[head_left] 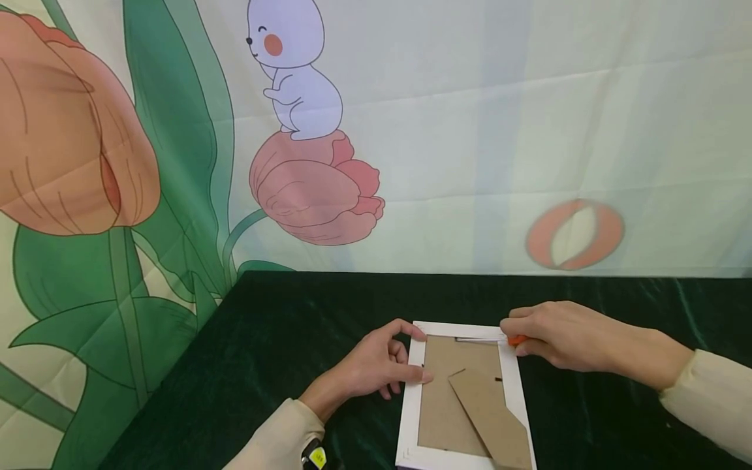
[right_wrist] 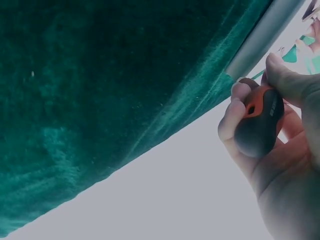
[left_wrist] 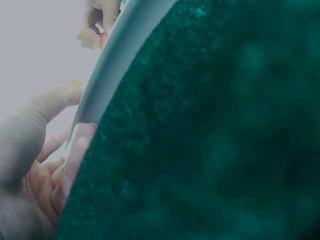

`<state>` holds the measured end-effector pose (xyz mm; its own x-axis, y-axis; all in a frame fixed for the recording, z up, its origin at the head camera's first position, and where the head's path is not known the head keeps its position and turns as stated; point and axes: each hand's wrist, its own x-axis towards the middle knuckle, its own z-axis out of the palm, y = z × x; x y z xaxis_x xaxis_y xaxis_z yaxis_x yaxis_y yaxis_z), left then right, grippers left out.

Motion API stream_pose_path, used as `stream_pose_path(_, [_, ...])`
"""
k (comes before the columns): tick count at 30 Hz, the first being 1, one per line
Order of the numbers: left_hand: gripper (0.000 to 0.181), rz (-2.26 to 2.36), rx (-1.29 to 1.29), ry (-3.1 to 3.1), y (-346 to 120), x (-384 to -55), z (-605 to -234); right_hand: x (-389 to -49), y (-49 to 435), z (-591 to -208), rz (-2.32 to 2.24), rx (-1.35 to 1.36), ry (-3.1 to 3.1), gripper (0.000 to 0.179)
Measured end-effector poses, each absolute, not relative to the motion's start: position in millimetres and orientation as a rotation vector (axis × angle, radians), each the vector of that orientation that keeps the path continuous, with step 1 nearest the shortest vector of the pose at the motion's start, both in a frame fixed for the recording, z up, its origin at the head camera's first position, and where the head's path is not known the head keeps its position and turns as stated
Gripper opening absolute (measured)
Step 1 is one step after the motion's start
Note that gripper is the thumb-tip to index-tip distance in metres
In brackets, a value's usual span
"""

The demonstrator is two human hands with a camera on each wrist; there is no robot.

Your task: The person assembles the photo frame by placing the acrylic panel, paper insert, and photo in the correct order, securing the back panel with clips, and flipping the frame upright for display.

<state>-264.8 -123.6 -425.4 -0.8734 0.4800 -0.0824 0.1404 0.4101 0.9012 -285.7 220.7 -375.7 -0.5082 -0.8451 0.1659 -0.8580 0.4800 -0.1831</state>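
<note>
A white picture frame point(head_left: 410, 418) lies face down with its brown backing board point(head_left: 440, 405) showing. A brown easel leg point(head_left: 495, 418) slants across the board's lower right. My left hand point(head_left: 376, 359) grips the frame's left side, thumb over the edge and index finger at the top left corner. Over the top right corner, my right hand point(head_left: 561, 336) holds a screwdriver point(right_wrist: 260, 120) by its black and orange handle. Its thin metal shaft points left, along the inner top edge of the frame. Whether the tip is under a tab cannot be made out.
Dark green velvet cloth point(head_left: 282, 339) covers the table. Behind it hangs a pale curtain point(head_left: 435, 130) printed with tulips and a white animal. Small dark tabs point(head_left: 498, 379) show at the backing's edge.
</note>
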Motion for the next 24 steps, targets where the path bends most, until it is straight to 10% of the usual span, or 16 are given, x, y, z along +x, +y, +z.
stream_pose_path(24, [0.050,1.492,0.551,2.302,-123,-263,-425,-273,221,-375,0.468,1.268,-2.692,0.022])
